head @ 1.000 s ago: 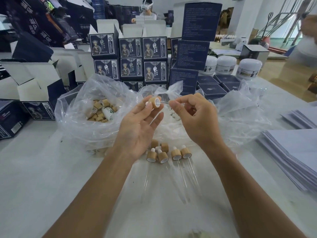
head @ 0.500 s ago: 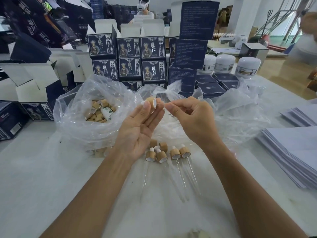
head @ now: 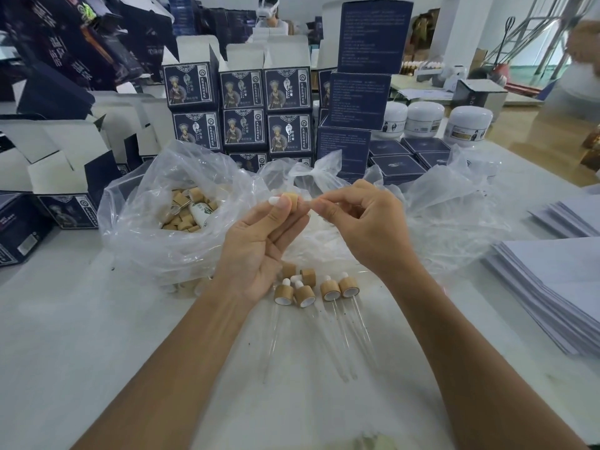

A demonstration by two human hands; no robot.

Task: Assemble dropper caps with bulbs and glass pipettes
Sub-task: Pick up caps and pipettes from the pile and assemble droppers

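- Left hand [head: 259, 245]: palm up, thumb + fingertips pinching a wooden dropper cap [head: 290, 202] held sideways; white bulb [head: 274, 200] pokes out its left end.
- Right hand [head: 363, 228]: fingers curled, thumb + forefinger pinched just right of the cap's open end, w/ what's prob. a glass pipette between them; glass barely shows, can't confirm.
- Judgement: step in hand = seating the pipette into the cap.
- Handling: cap is small, light, rigid; grip round the wooden collar, not the bulb (soft, will squash). Pipette thin, smooth, likely slippery + fragile; hold close to the end going in, push straight along its axis, no side bend or it could snap.
- Near the hands on the table [head: 81, 336]: finished droppers [head: 337, 289] in a loose row, caps far, glass tubes pointing near; a couple of bare caps just beyond them.
- Left: open clear plastic bag of loose caps [head: 185, 212]. Centre/right: more crumpled clear plastic bags [head: 454, 216]; contents hard to tell.
- Table is pale, smooth, hard, so round glass may roll.
- Right edge: stacked white paper sheets [head: 558, 280].
- Far: dark blue product boxes [head: 242, 108] stacked, open cartons far left, white jars [head: 425, 118] far right.
- Room: busy packing area; another person w/ a headset far back.
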